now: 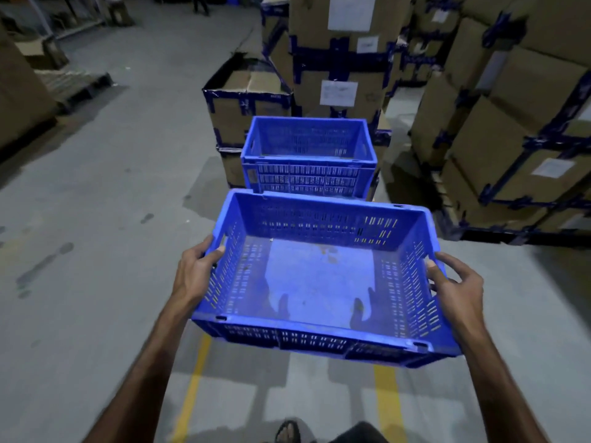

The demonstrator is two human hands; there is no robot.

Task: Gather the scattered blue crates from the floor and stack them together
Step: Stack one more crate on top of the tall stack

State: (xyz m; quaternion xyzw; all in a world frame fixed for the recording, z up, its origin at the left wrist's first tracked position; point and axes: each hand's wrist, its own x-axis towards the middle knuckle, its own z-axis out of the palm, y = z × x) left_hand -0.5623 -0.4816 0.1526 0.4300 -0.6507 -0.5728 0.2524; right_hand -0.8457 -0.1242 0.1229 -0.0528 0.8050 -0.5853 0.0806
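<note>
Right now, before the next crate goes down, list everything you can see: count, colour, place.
carried crate: one, blue, empty, held off the floor in the foreground.
standing crate: one in view, blue, ahead, beside the cartons; what lies below it is hidden.
cartons: many, brown with dark blue tape, stacked ahead and right.
open carton: one, brown, left of the stack.
pallet: one, wooden, far left.
floor lines: two, yellow, near the feet.
left hand: grips the crate's left rim.
right hand: grips the right rim.
</note>
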